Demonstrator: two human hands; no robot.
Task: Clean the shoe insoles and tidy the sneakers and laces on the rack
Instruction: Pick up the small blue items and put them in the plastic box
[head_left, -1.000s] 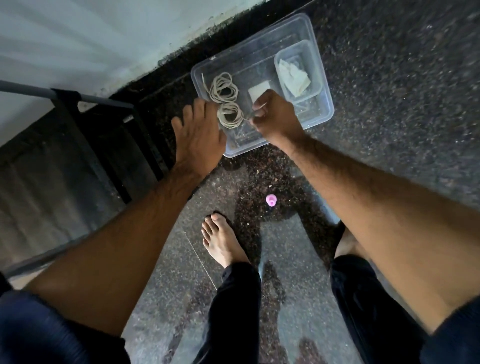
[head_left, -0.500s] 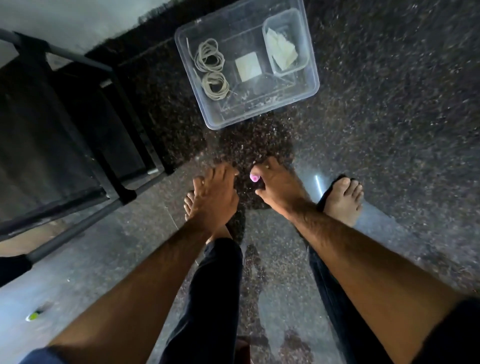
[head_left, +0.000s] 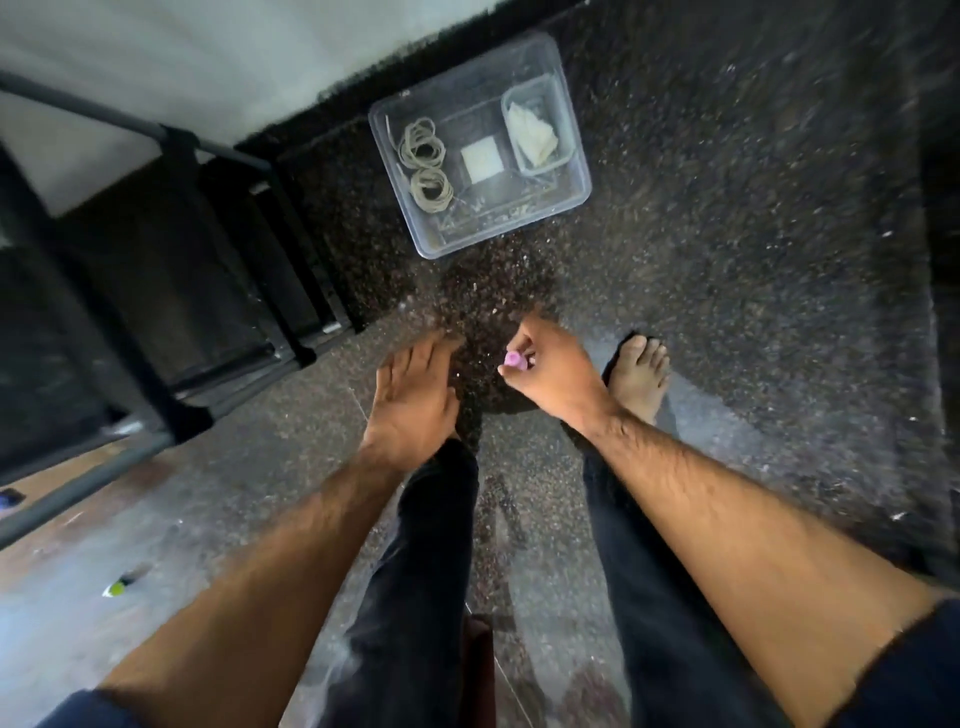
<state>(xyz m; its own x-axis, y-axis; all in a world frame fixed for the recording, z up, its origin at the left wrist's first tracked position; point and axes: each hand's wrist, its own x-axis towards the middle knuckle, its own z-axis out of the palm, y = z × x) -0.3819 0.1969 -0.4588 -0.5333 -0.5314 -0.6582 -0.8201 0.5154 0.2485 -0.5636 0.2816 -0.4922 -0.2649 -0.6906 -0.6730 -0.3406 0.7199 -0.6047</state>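
Head view: dark speckled stone floor (head_left: 727, 291), clear plastic bin (head_left: 576, 200) by the wall (head_left: 208, 57).

The speckled dark floor (head_left: 727, 260) carries a clear plastic box (head_left: 571, 202) ahead of the hands, a black rack (head_left: 171, 291) to their left, and a small green thing (head_left: 115, 588) far back-left.

No legible text, label, brand, number or sign on the clear plastic box (head_left: 569, 171), its contents, the dark rack (head_left: 171, 249) or the floor.
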